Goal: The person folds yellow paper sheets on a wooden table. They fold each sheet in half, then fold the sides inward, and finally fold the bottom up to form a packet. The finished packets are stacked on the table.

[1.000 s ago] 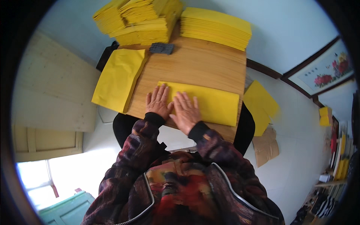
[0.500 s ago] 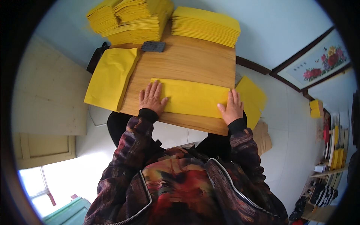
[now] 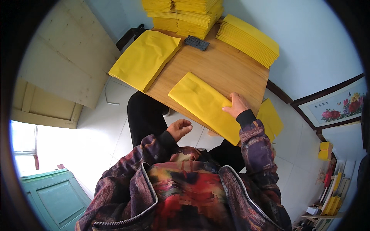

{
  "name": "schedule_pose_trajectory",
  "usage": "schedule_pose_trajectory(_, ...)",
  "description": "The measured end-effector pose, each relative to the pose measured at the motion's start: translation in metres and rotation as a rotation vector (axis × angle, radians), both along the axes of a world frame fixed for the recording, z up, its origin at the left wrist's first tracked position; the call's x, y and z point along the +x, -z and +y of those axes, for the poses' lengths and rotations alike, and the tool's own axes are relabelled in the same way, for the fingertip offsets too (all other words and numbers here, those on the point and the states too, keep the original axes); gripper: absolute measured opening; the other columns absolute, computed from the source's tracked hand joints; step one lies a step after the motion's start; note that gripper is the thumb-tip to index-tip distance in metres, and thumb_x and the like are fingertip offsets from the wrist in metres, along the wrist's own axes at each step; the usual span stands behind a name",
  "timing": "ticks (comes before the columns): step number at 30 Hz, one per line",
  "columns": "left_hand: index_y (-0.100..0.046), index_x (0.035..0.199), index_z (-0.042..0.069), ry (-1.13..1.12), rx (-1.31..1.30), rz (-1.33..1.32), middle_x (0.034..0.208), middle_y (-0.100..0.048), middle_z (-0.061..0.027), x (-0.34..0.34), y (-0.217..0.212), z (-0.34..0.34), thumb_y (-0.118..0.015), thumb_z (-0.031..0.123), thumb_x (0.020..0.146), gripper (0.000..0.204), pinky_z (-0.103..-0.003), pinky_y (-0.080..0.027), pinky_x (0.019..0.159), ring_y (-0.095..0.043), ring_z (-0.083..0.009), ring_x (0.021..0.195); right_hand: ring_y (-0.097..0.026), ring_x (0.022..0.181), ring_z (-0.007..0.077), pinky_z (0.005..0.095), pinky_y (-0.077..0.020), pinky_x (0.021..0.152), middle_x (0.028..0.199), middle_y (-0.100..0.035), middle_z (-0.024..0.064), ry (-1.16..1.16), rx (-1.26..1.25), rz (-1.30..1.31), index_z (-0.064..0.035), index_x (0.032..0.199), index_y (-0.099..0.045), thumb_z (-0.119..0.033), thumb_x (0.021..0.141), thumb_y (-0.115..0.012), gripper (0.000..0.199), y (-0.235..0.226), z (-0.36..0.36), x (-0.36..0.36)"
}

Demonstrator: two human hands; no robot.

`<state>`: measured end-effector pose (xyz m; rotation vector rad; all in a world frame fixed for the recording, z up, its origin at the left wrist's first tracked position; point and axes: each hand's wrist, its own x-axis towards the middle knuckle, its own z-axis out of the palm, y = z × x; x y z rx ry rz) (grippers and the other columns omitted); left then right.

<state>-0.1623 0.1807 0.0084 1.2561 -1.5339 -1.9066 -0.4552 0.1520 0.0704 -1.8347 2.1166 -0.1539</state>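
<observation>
A long folded piece of yellow paper (image 3: 204, 104) lies at a slant along the near edge of the wooden table (image 3: 216, 65), its right end jutting past the edge toward me. My right hand (image 3: 238, 104) grips its far long side, thumb on top and the fingertips hidden behind. Off the table, above my lap, my left hand (image 3: 180, 129) is loosely curled with its thumb apart, holding nothing. On the table's left side lies a wider yellow paper piece (image 3: 146, 57), slightly creased on top.
High stacks of yellow folded paper (image 3: 185, 19) stand at the back, with a neat fanned pile (image 3: 250, 38) at the back right. A dark grey block (image 3: 197, 43) lies between them and me. More yellow paper (image 3: 270, 119) sits below the table's right side.
My left hand has left the paper and drawn back toward my lap. The paper has turned, its right end coming nearer me, with my right hand on its far side. The view has also turned.
</observation>
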Motion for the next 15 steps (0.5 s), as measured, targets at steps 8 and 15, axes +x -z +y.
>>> schedule_pose_trajectory(8, -0.060, 0.115, 0.010, -0.297, 0.660, 0.301, 0.103, -0.066, -0.0067, -0.028, 0.026, -0.006, -0.068, 0.034, 0.089, 0.037, -0.038, -0.051, 0.085, -0.065, -0.0234, 0.097, -0.064, 0.089, 0.0308, 0.0385, -0.0494, 0.077, 0.096, -0.067, 0.0194, 0.026, 0.203, -0.377, 0.0020, 0.101, -0.060, -0.027, 0.072, -0.076, 0.044, 0.012, 0.002, 0.015)
schedule_pose_trajectory(15, -0.063, 0.113, 0.008, -0.469, 0.536, 0.387, 0.102, -0.068, -0.0066, -0.038, 0.005, 0.000, -0.070, 0.021, 0.087, 0.030, -0.039, -0.056, 0.078, -0.067, -0.0221, 0.086, -0.059, 0.080, 0.0144, 0.0318, -0.0484, 0.073, 0.088, -0.066, 0.0098, -0.080, 0.204, -0.879, 0.0017, 0.099, -0.061, -0.013, 0.081, -0.066, 0.023, 0.011, 0.004, 0.036)
